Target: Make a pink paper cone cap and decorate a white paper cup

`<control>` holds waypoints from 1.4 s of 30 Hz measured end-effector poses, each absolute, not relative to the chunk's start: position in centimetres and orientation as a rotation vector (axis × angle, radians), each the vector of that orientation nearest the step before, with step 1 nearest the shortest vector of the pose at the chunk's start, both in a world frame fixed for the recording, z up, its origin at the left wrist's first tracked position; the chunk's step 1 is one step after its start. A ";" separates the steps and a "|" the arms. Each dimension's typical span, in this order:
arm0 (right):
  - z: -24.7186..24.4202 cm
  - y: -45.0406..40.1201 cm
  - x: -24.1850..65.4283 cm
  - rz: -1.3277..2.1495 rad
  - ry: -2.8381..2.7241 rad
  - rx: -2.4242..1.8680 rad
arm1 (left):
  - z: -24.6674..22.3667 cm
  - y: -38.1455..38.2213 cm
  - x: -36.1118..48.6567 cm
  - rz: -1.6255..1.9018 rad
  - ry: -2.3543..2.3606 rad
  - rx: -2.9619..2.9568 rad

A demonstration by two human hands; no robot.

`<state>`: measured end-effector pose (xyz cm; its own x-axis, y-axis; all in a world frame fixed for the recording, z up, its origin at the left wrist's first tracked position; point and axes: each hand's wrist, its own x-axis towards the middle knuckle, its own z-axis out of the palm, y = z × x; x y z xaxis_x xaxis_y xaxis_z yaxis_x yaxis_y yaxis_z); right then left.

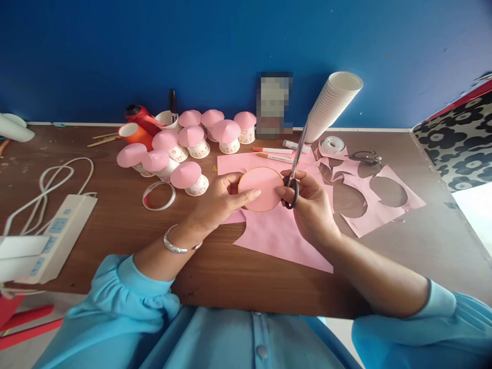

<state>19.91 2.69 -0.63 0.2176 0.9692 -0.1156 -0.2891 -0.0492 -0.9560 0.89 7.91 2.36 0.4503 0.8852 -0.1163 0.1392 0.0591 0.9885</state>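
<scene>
A round pink paper disc [259, 190] with a thin yellowish line round its edge is pinched in my left hand [221, 200], thumb on top. My right hand [311, 202] has the black-handled scissors [298, 154] in its grip, blades pointing up and away. The right thumb and fingers also sit at the disc's right edge; whether they pinch it I cannot tell. Below both hands lies a cut sheet of pink paper [284, 241]. Several paper cups with pink cone tops [226, 134] stand at the back left.
A tall stack of white cups [334, 102] leans at the back, near markers [272, 150] and a white tape roll [332, 145]. Pink offcuts [369, 200] lie right. Left are a tape ring [159, 196], an orange cup [134, 134] and a power strip [63, 238] with cables.
</scene>
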 end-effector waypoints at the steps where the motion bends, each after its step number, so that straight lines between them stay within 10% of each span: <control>1: -0.8 2.7 19.9 1.217 -0.776 -1.146 | 2.1 7.7 1.1 0.764 0.972 1.377; 42: -3.0 0.3 17.3 1.539 -0.692 -1.080 | 0.5 6.6 1.6 0.862 1.095 1.314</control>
